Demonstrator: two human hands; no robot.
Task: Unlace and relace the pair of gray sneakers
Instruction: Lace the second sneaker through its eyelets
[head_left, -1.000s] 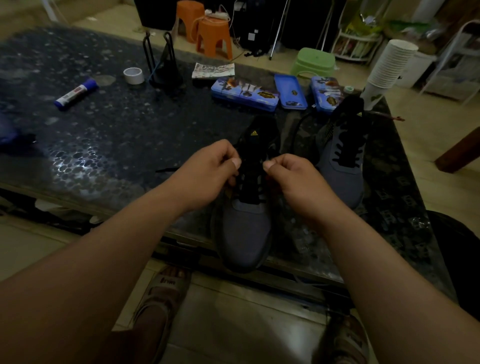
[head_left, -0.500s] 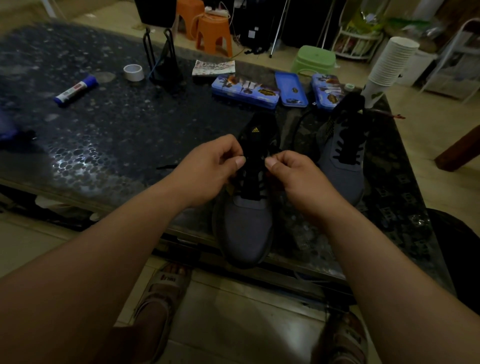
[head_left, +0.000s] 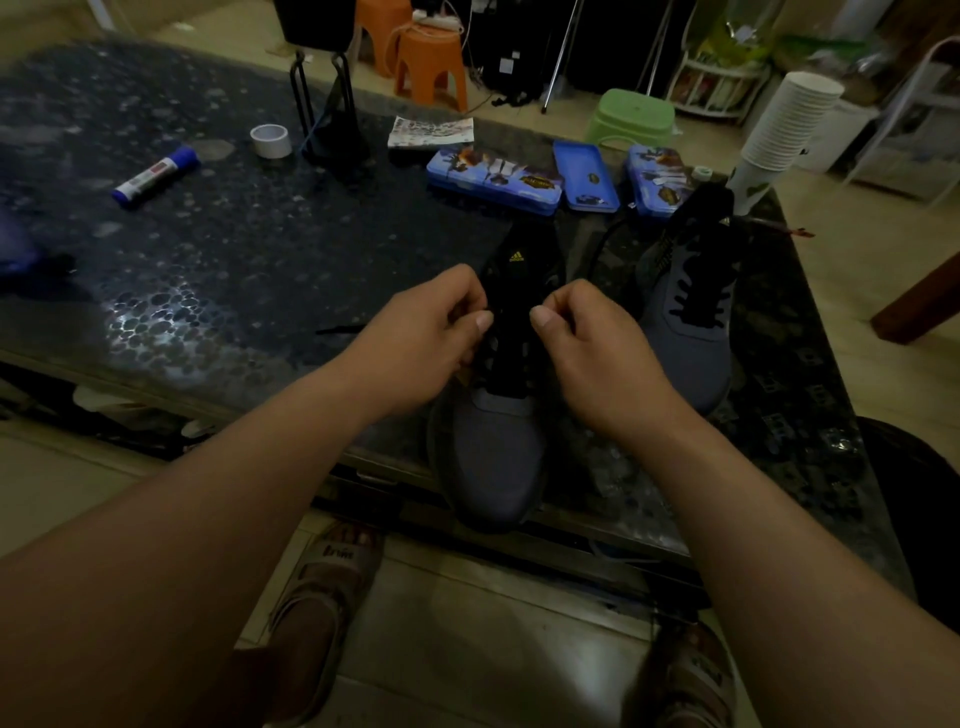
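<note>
Hands: left hand (head_left: 426, 332) and right hand (head_left: 587, 338) curled nearly closed over the near sneaker, thumbs pinched against forefingers on either side of its black lacing; the dim light hides whether a lace end sits in either pinch.
Table: dark pebble-patterned table (head_left: 218, 270) fills most of the view, a patch of glare near its front edge.
Near sneaker: gray near sneaker (head_left: 493, 457) stands upright at the table's front edge, toe toward the person and just past the rim, black tongue with a small yellow logo (three stripes) rising beyond the hands.
Far sneaker: second gray sneaker (head_left: 685, 332) stands to the right of the first, apart from it, black laces crossed through its eyelets.
Cups: tall stack of white paper cups (head_left: 779, 124) leans at the table's far right corner, just behind the second sneaker.
Cases: three blue printed pencil cases (head_left: 493, 176) lie in a row beyond the shoes.
Stand: black wire stand (head_left: 327, 114) upright at the far side.
Glue stick: blue-capped glue stick (head_left: 156, 176) lies on its side at left.
Tape: white tape roll (head_left: 270, 140) sits just left of the stand.
Loose lace: thin black lace end (head_left: 340, 329) lies on the tabletop, left of the left hand.
</note>
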